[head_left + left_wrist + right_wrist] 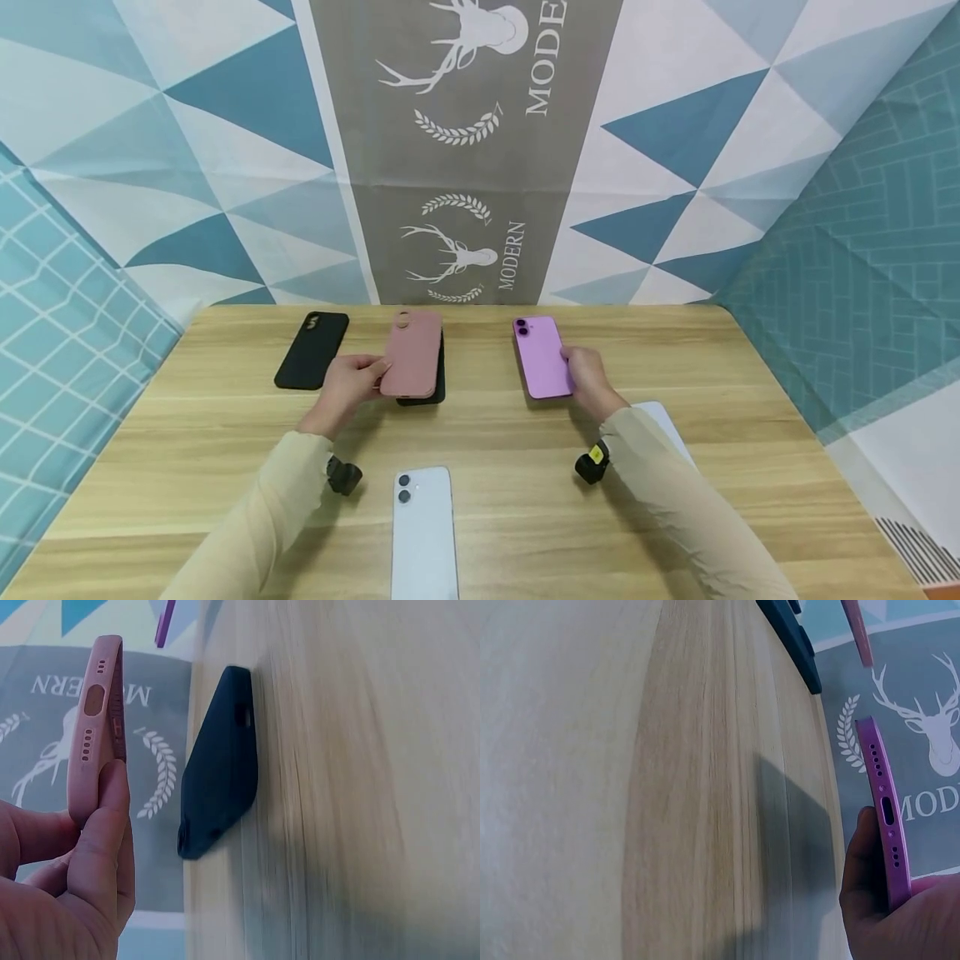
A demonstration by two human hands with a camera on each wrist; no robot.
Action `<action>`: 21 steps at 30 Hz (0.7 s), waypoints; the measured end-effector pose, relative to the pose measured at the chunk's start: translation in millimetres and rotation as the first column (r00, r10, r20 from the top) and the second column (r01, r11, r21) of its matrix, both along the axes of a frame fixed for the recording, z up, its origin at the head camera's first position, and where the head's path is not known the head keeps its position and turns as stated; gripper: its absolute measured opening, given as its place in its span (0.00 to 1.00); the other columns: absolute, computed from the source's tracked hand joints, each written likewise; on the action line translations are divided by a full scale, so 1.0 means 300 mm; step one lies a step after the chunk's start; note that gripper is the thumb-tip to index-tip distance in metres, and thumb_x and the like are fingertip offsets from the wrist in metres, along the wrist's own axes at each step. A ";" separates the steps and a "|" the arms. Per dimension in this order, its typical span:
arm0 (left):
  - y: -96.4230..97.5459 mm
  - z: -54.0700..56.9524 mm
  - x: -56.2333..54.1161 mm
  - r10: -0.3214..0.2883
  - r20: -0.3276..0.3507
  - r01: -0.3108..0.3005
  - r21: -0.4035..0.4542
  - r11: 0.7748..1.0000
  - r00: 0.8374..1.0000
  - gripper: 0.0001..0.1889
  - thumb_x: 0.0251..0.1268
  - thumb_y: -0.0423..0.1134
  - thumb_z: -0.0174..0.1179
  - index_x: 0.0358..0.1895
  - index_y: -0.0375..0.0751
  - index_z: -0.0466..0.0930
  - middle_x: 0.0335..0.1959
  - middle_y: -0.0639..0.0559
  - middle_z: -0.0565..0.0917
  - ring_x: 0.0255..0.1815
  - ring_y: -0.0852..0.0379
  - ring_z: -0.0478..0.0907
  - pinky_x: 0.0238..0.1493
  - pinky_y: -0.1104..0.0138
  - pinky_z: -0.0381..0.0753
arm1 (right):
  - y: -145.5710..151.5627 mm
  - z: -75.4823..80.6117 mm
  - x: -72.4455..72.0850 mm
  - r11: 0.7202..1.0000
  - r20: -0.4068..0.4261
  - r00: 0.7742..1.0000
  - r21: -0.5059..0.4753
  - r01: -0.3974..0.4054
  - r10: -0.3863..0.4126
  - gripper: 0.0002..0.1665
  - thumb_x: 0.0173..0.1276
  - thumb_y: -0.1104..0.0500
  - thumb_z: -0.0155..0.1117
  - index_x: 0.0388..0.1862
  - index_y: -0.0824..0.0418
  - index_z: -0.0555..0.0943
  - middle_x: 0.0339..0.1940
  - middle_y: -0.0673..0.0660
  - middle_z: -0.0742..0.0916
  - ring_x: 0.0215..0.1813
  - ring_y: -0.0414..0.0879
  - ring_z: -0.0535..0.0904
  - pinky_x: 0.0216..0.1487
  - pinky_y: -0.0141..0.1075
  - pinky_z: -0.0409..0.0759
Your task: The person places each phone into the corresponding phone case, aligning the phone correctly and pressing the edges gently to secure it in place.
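My left hand (349,386) pinches a pink phone case (412,354) by its left edge, thumb on the outer face. In the left wrist view, the hollow inner side of the pink case (97,727) shows, and it is held up off the table. A black phone case (441,367) lies behind it, mostly covered in the head view. My right hand (590,379) grips a purple phone (543,357) along its right edge. The right wrist view shows the bottom edge of the purple phone (887,810) with its charging port, raised over the table.
Another black phone case (312,351) lies at the back left. A white phone (423,533) lies at the front middle, camera side up. Under my right forearm, a second white item (666,425) is partly hidden. A patterned cloth (465,167) hangs behind the wooden table (517,500).
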State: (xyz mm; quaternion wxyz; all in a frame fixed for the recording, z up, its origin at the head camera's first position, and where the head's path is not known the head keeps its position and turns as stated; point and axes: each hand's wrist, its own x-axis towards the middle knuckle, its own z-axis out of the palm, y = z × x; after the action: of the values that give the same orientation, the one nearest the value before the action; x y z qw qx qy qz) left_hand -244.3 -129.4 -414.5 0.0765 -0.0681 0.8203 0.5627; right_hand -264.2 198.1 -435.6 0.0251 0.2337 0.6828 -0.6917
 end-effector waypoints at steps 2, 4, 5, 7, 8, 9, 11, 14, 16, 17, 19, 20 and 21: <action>0.013 0.001 -0.002 -0.003 0.005 0.003 -0.011 1.000 1.000 0.18 0.71 0.36 0.50 0.55 0.26 0.75 0.47 0.34 0.81 0.32 0.65 0.78 0.36 0.70 0.84 | -0.005 0.002 -0.001 1.000 0.000 1.000 -0.011 -0.004 0.004 0.27 0.66 0.66 0.44 0.62 0.81 0.63 0.63 0.70 0.72 0.59 0.54 0.69 0.65 0.45 0.70; 0.026 0.000 -0.003 -0.001 0.015 0.001 -0.022 1.000 1.000 0.18 0.71 0.37 0.50 0.55 0.27 0.75 0.47 0.35 0.81 0.33 0.64 0.78 0.36 0.70 0.84 | -0.010 0.005 -0.001 1.000 0.003 1.000 -0.021 -0.009 0.009 0.27 0.67 0.67 0.44 0.62 0.81 0.62 0.64 0.70 0.71 0.61 0.55 0.68 0.67 0.46 0.68; 0.031 0.000 -0.003 0.001 0.017 0.000 -0.024 1.000 1.000 0.18 0.71 0.37 0.49 0.55 0.28 0.75 0.48 0.35 0.81 0.33 0.64 0.78 0.36 0.70 0.84 | -0.012 0.006 0.000 1.000 0.005 1.000 -0.023 -0.012 0.012 0.27 0.67 0.66 0.44 0.62 0.81 0.62 0.65 0.71 0.70 0.62 0.55 0.68 0.67 0.46 0.67; 0.042 0.000 -0.004 0.003 0.021 -0.002 -0.025 1.000 1.000 0.17 0.71 0.37 0.50 0.55 0.29 0.76 0.48 0.36 0.81 0.34 0.64 0.78 0.36 0.70 0.84 | -0.018 0.008 0.001 1.000 0.006 1.000 -0.022 -0.020 0.020 0.27 0.68 0.66 0.44 0.63 0.81 0.61 0.65 0.71 0.69 0.63 0.55 0.67 0.68 0.47 0.67; 0.047 0.001 -0.003 0.003 0.022 -0.002 -0.023 1.000 1.000 0.17 0.71 0.37 0.50 0.55 0.29 0.76 0.48 0.36 0.81 0.34 0.63 0.78 0.36 0.70 0.84 | -0.020 0.009 0.001 1.000 0.005 1.000 -0.020 -0.023 0.023 0.27 0.68 0.66 0.44 0.63 0.81 0.61 0.65 0.71 0.69 0.63 0.55 0.67 0.68 0.46 0.67; 0.051 0.002 -0.003 -0.001 0.020 0.002 -0.019 1.000 1.000 0.17 0.71 0.38 0.50 0.55 0.29 0.76 0.48 0.36 0.81 0.34 0.63 0.78 0.36 0.70 0.84 | -0.023 0.009 0.002 1.000 0.004 1.000 -0.013 -0.025 0.025 0.27 0.68 0.66 0.44 0.63 0.81 0.62 0.65 0.71 0.70 0.62 0.55 0.68 0.67 0.47 0.67; 0.057 0.003 -0.002 -0.008 0.018 0.008 -0.010 1.000 1.000 0.18 0.71 0.38 0.50 0.55 0.29 0.76 0.48 0.36 0.81 0.34 0.64 0.78 0.37 0.69 0.84 | -0.027 0.009 0.002 1.000 0.002 1.000 -0.003 -0.030 0.030 0.26 0.68 0.66 0.43 0.62 0.81 0.62 0.64 0.70 0.71 0.61 0.55 0.68 0.67 0.47 0.68; 0.064 0.002 -0.001 -0.019 0.014 0.019 -0.008 1.000 1.000 0.18 0.71 0.38 0.50 0.55 0.29 0.76 0.47 0.37 0.81 0.34 0.64 0.78 0.37 0.69 0.84 | -0.033 0.006 0.001 0.999 0.005 0.999 0.004 -0.035 0.035 0.26 0.68 0.66 0.43 0.62 0.80 0.63 0.64 0.70 0.71 0.61 0.55 0.68 0.66 0.46 0.68; 0.068 0.000 0.000 -0.019 0.014 0.019 -0.007 1.000 1.000 0.17 0.71 0.38 0.50 0.55 0.29 0.76 0.47 0.37 0.81 0.33 0.65 0.78 0.37 0.70 0.84 | -0.037 0.003 0.001 0.999 0.007 0.999 0.003 -0.038 0.038 0.26 0.68 0.66 0.43 0.62 0.80 0.62 0.64 0.70 0.70 0.62 0.55 0.68 0.67 0.46 0.68; 0.070 -0.001 0.000 -0.020 0.013 0.020 -0.006 1.000 1.000 0.17 0.71 0.38 0.50 0.55 0.28 0.76 0.47 0.37 0.81 0.33 0.65 0.78 0.37 0.70 0.84 | -0.039 0.002 0.001 0.999 0.007 0.999 0.001 -0.035 0.035 0.26 0.68 0.66 0.43 0.62 0.80 0.62 0.65 0.69 0.70 0.62 0.54 0.67 0.67 0.46 0.67; 0.074 -0.003 0.001 -0.018 0.010 0.018 0.001 1.000 1.000 0.17 0.71 0.37 0.50 0.54 0.28 0.76 0.47 0.36 0.81 0.32 0.65 0.78 0.36 0.70 0.84 | -0.044 0.000 0.000 1.000 0.007 1.000 0.009 -0.028 0.028 0.26 0.68 0.66 0.44 0.62 0.80 0.64 0.63 0.69 0.71 0.60 0.54 0.68 0.66 0.45 0.68; 0.076 -0.004 0.001 -0.016 0.009 0.016 0.006 1.000 1.000 0.17 0.71 0.37 0.50 0.54 0.27 0.76 0.46 0.36 0.81 0.32 0.65 0.78 0.35 0.70 0.84 | -0.047 0.000 0.001 1.000 0.004 1.000 0.012 -0.023 0.023 0.26 0.67 0.66 0.44 0.61 0.80 0.64 0.62 0.69 0.72 0.59 0.54 0.69 0.65 0.45 0.69; 0.079 -0.004 0.002 -0.016 0.010 0.016 0.011 1.000 1.000 0.17 0.71 0.37 0.50 0.54 0.27 0.76 0.46 0.36 0.81 0.32 0.65 0.78 0.35 0.71 0.84 | -0.050 -0.001 0.000 1.000 0.002 1.000 0.017 -0.015 0.015 0.26 0.66 0.66 0.45 0.60 0.80 0.66 0.60 0.69 0.73 0.57 0.53 0.70 0.63 0.45 0.71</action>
State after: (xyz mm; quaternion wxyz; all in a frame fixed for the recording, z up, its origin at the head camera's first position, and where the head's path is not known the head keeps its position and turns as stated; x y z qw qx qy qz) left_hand -243.6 -105.6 -415.8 0.0854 -0.0639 0.8174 0.5661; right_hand -264.0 183.1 -435.9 0.0292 0.2294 0.6906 -0.6853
